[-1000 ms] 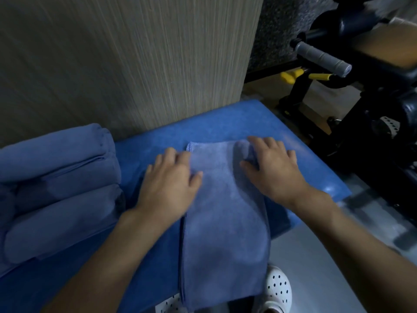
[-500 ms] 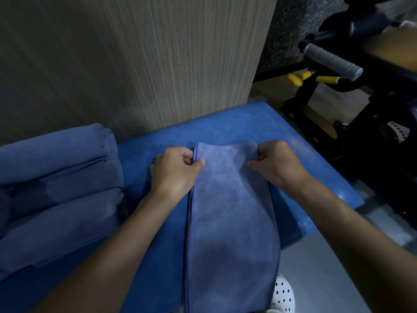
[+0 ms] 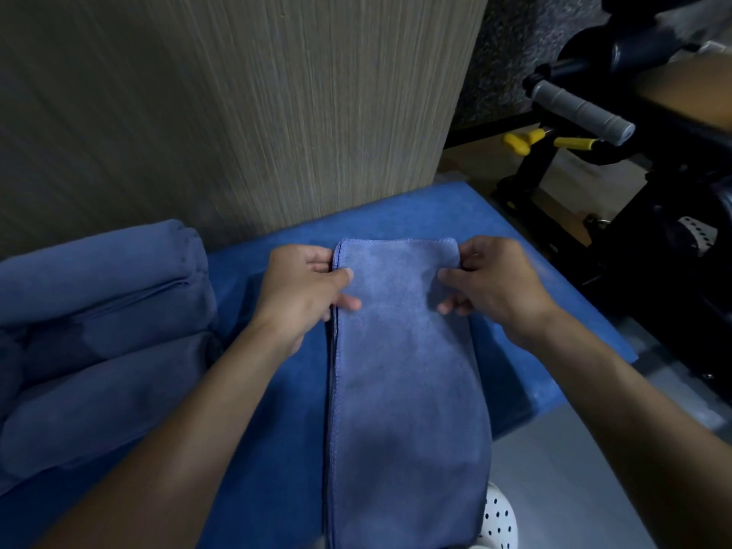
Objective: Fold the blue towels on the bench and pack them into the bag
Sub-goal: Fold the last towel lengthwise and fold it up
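Pinching the far corners of a folded towel [image 3: 400,370], both hands curl at its top edge. The left hand [image 3: 305,287] grips the left corner with its thumb on the cloth, and the right hand [image 3: 495,287] grips the right corner the same way. Some fingertips of each are hidden by the fabric. The towel lies as a long strip across the blue counter [image 3: 435,215]. Its near end hangs over the front edge and is cut off by the bottom of the frame, so its full length cannot be seen. How many layers it has is hard to tell; only a stitched doubled edge shows along its left side. A pile [image 3: 99,330] of more blue towels sits at the counter's left end, running out of frame. Beside the hanging end, part of a white perforated shoe [image 3: 499,521] peeks out. Dark gym equipment [image 3: 653,215] at right is dim and blurred, apart from a grey grip [image 3: 578,110].
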`<state>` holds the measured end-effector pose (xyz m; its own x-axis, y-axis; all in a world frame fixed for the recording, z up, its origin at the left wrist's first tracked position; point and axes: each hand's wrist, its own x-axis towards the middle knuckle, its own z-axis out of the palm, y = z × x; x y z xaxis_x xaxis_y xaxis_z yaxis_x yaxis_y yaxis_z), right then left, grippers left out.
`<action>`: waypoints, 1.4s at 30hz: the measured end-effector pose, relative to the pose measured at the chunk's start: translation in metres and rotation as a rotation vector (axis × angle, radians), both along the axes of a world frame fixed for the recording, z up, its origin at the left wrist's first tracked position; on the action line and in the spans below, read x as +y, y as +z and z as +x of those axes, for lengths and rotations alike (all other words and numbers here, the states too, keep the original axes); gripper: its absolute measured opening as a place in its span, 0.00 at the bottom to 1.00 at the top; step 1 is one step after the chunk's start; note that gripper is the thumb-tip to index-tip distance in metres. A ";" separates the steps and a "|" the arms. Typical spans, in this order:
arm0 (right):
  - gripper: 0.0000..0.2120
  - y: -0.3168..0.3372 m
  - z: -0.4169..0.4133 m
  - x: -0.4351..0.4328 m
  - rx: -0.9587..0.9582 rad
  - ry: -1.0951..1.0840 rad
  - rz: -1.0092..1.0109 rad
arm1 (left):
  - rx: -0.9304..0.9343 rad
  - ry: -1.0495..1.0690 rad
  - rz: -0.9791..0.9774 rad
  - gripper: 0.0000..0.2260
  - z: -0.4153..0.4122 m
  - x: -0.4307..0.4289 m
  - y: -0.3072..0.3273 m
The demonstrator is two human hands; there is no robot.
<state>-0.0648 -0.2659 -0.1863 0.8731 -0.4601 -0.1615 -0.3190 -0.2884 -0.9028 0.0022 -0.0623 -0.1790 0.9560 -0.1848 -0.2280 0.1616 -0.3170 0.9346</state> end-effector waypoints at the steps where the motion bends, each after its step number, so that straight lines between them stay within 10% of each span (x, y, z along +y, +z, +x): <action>1: 0.05 0.001 0.000 0.001 -0.018 -0.006 0.027 | 0.005 -0.002 -0.028 0.04 -0.002 0.000 0.001; 10: 0.09 0.005 -0.011 0.001 -0.189 0.087 0.084 | -0.138 -0.155 -0.128 0.13 -0.007 0.006 -0.012; 20: 0.10 -0.013 -0.040 -0.022 -0.315 0.432 -0.719 | -0.430 -0.465 0.141 0.15 -0.016 0.024 -0.018; 42: 0.04 -0.010 -0.057 -0.026 -0.158 0.506 -0.809 | -0.507 -0.594 0.347 0.09 -0.013 0.029 -0.027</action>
<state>-0.1216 -0.2917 -0.1968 0.9829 0.0560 0.1753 0.1219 -0.9116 -0.3926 -0.0103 -0.0328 -0.2063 0.7245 -0.6863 0.0647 -0.5332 -0.4984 0.6836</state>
